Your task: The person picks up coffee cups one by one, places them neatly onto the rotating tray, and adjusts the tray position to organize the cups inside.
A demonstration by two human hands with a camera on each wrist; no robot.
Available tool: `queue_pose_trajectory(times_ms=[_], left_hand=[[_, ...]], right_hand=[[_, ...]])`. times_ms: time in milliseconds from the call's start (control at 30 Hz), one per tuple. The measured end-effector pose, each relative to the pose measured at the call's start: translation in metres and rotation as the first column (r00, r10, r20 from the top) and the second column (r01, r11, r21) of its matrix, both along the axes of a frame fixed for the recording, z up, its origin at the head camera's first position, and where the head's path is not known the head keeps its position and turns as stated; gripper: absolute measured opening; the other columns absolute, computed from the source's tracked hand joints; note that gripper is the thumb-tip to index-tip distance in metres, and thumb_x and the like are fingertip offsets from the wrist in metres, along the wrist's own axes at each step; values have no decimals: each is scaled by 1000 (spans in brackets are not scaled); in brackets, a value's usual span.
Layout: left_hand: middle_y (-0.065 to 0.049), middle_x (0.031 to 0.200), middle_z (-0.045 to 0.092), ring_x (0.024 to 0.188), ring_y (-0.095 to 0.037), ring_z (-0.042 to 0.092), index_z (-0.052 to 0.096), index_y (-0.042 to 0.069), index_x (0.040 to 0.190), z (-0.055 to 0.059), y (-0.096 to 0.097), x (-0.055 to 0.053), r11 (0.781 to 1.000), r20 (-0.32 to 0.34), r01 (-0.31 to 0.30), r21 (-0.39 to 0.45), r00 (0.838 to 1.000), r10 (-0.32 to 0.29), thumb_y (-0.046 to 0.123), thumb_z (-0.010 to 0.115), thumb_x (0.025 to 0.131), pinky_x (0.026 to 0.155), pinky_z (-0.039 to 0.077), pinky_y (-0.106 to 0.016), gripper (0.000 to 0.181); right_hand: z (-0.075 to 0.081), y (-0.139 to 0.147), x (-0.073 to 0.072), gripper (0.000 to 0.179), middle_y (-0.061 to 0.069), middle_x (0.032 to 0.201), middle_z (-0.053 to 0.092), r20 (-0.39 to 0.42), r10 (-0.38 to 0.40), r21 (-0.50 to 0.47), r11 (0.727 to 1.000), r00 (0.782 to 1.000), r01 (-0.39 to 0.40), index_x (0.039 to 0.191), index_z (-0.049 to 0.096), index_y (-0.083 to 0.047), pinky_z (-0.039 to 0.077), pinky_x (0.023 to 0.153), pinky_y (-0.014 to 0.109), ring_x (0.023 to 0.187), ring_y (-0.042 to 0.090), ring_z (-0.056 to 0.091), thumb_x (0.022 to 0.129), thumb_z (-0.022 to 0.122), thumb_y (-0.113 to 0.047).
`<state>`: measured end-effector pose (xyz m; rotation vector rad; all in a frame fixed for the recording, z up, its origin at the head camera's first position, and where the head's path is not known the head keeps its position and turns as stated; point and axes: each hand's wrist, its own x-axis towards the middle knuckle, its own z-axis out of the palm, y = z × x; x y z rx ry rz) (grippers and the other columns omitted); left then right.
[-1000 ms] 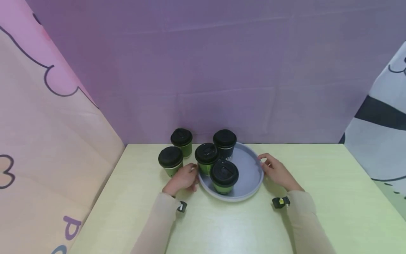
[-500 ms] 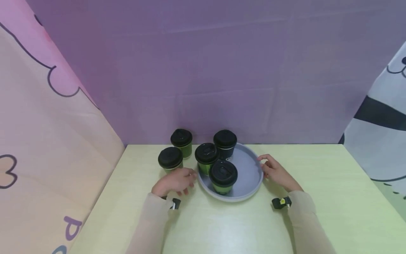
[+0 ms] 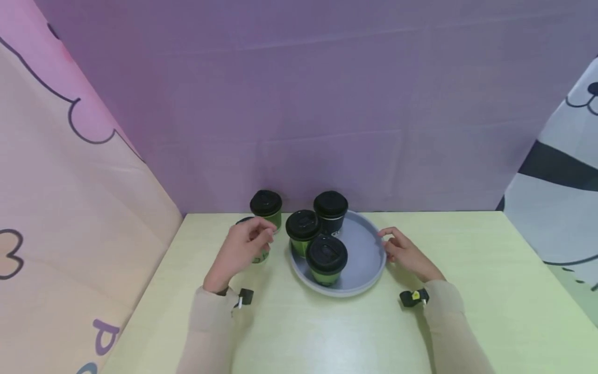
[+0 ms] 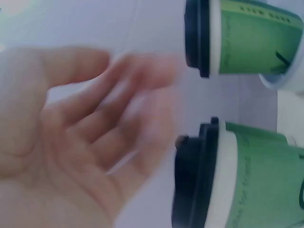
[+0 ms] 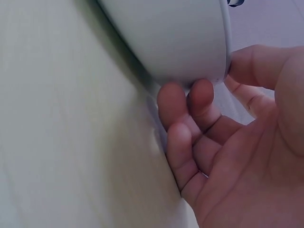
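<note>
With fingers (image 5: pixel 202 97) of the right hand (image 3: pixel 410 254) curled against the grey tray (image 3: pixel 366 254), thumb at its rim; with those of the left hand (image 3: pixel 238 248) apart, loosely bent and gripping nothing, near a green cup (image 3: pixel 261 256). Rests on the counter (image 3: pixel 327 332), close to the back edge. Looks stiff, smooth and light (plastic, at a guess), but loaded unevenly, bearing a front cup (image 3: pixel 326 262), a side cup (image 3: pixel 302 228) and a dark cup (image 3: pixel 330 210) on the left half. Best held by opposite sides of the rim and kept level, to avoid toppling. As for the green cup: probably paper, easily squeezed, better taken round the body than by the lid. Watch for a rear cup (image 3: pixel 266 205) just behind, toward the purple cloth (image 3: pixel 327 104). Offers more room frontward and rightward.
</note>
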<state>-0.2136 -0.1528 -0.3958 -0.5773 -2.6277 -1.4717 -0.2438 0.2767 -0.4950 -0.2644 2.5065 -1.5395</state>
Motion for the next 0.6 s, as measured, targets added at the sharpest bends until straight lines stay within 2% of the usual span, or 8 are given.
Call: queue_pose_trajectory(times_ms=[33,67,133,200,267,400,500,600], left_hand=[[-6,88,71,75,-23,68,71,13,113,-1,0,-2,998,-52,-64,21,997,65,15,63,102,63,55,-26,14],[-6,87,71,75,-21,66,71,13,113,-3,0,-4,991,-101,-127,36,986,130,14,66,100,63,53,-25,14],[-7,90,70,81,-22,63,71,12,114,-6,-1,-8,971,-188,-236,44,952,240,14,71,96,70,50,-27,18],[-11,101,68,95,-27,60,70,9,117,-11,-3,-12,949,-242,-313,29,919,310,15,74,93,83,50,-34,25],[-15,115,62,110,-33,55,68,8,123,-17,-6,-16,931,-264,-363,-28,901,344,20,76,91,93,47,-45,35],[-20,138,48,131,-40,41,58,9,139,-30,-11,-24,904,-225,-392,-168,908,352,32,79,89,105,39,-58,59],[-22,147,43,136,-43,38,50,10,148,-37,-12,-28,894,-170,-382,-235,922,349,40,79,88,108,37,-63,72],[-24,150,41,138,-44,40,44,10,153,-41,-12,-30,893,-117,-362,-267,932,343,44,78,88,108,39,-65,81]], right_hand=[[0,0,0,30,6,85,54,1,3,-5,1000,1000,-3,137,44,-8,49,72,26,76,15,55,108,47,-14],[0,0,0,30,7,85,54,5,3,-10,1000,1000,-3,137,45,-7,49,73,26,76,15,55,108,47,-13],[-1,0,0,30,6,85,54,14,8,-20,1000,1000,-8,137,44,-7,49,72,26,76,15,54,108,47,-13],[-3,1,-2,28,4,83,53,25,10,-35,999,1000,-10,136,45,-7,48,71,26,75,14,53,108,47,-12],[-5,1,-3,28,2,83,53,34,14,-53,998,999,-12,135,45,-7,48,71,26,74,13,52,107,47,-12],[-7,5,-3,28,2,81,52,37,31,-95,995,999,-28,134,45,-5,48,72,26,73,12,51,107,49,-12],[-8,7,-4,29,1,81,53,36,43,-110,993,998,-38,133,44,-3,49,73,26,73,12,52,107,50,-13],[-10,10,-4,29,0,81,55,43,42,-117,992,998,-37,132,44,-3,51,74,27,75,12,54,106,51,-14]])
